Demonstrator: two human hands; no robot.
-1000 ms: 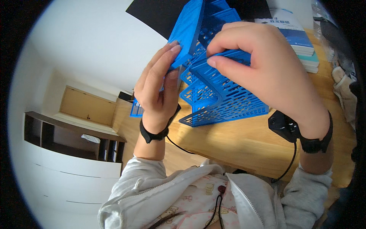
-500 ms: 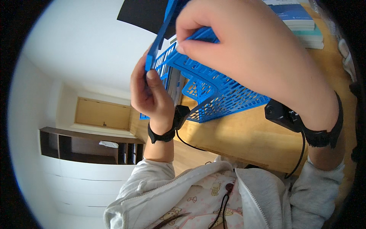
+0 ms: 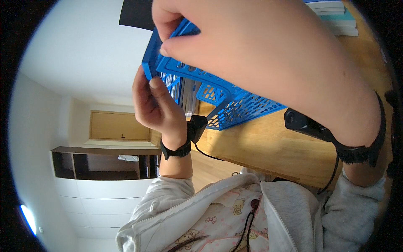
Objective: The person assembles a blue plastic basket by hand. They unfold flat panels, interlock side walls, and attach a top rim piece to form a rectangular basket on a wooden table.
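1. A blue file rack (image 3: 247, 108), with many holes, stands on the wooden table (image 3: 256, 147); behind it, some papers (image 3: 188, 94) show upright.
2. At the upper right there is a stack of books (image 3: 339, 19), cut by the picture's edge; at the upper left, a black sheet (image 3: 136, 16).
3. The right forearm (image 3: 302, 63) crosses over the rack and hides much of it.
4. The right hand (image 3: 214, 35) is bent toward the left, with thumb and index finger pinching the rack's upper edge.
5. The left hand (image 3: 154, 105) points upward, its thumb and fingers gripping the lower end of a blue panel (image 3: 148, 59).
6. Compared with one second ago, the right hand is further left, and the gap between panel and rack edge is much narrower; whether they touch, I cannot tell.
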